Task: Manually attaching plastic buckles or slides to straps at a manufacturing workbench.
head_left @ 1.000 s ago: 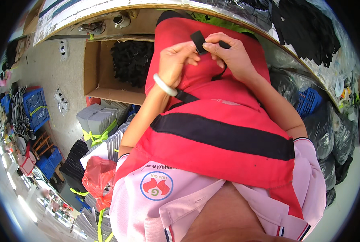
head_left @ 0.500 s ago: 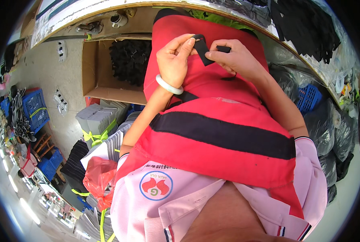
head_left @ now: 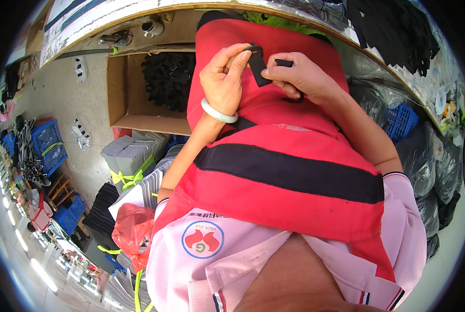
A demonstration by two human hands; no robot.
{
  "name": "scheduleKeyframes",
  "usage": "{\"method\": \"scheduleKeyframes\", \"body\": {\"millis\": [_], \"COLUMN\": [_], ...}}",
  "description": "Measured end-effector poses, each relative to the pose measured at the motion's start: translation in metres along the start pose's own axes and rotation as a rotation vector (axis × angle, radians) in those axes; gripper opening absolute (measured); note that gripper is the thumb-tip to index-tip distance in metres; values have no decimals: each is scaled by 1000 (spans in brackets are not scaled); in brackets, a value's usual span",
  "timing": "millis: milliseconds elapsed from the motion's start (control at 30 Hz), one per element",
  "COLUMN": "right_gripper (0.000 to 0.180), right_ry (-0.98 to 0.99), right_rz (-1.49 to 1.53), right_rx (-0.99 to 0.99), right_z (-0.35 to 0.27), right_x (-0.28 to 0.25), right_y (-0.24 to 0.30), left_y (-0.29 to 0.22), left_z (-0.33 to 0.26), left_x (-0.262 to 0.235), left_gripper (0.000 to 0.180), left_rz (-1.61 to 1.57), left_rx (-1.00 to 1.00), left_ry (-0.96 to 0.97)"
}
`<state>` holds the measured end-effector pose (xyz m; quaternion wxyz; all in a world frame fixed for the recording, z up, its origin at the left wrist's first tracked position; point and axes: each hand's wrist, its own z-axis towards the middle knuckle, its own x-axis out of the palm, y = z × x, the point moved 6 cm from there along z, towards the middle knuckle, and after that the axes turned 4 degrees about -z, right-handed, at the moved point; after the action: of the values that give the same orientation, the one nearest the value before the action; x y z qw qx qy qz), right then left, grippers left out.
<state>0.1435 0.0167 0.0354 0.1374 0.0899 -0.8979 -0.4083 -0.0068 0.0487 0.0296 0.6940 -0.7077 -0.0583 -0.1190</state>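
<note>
Over my lap I hold a black strap (head_left: 258,68), a flat fabric band, between both hands. My left hand (head_left: 222,75) pinches its upper end between thumb and fingers, where the band curls over. From there the strap slants down to my right hand (head_left: 301,77), whose fingers are closed around its lower part. Black ends stick out above and below the right fist. How the band runs inside that fist is hidden. Beneath both hands lies the red apron (head_left: 274,41) with a black band across it.
A cardboard box (head_left: 150,122) of black pieces stands left of my lap. Bundled grey sheets (head_left: 125,156) and a red plastic bag (head_left: 131,229) are at my left. The table edge (head_left: 180,9) runs ahead, with black pieces (head_left: 393,36) on its right. Black bags (head_left: 417,156) and a blue basket (head_left: 401,122) sit right.
The strap's stretch between my hands has turned steeper, more upright. My right fingers have shifted slightly on it, and a curved black end now shows more below them.
</note>
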Motion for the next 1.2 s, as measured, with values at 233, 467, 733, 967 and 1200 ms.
{"method": "scheduleKeyframes", "body": {"millis": [233, 467, 733, 967, 1200], "right_gripper": [26, 23, 21, 19, 18], "right_ry": [18, -7, -195, -13, -61], "right_rz": [14, 112, -60, -138, -87], "right_rx": [26, -82, -255, -197, -207], "right_z": [-3, 4, -1, 0, 4], "right_x": [3, 2, -14, -13, -9], "right_y": [-4, -3, 20, 19, 18], "left_y": [7, -3, -13, -28, -28], "left_z": [-2, -2, -10, -14, -17], "left_x": [-3, 0, -3, 3, -1], "left_gripper": [16, 18, 24, 22, 22], "left_rz": [-52, -28, -38, 256, 225], "left_rx": [-70, 61, 35, 207, 158], "left_ry": [-26, 103, 165, 238, 299]}}
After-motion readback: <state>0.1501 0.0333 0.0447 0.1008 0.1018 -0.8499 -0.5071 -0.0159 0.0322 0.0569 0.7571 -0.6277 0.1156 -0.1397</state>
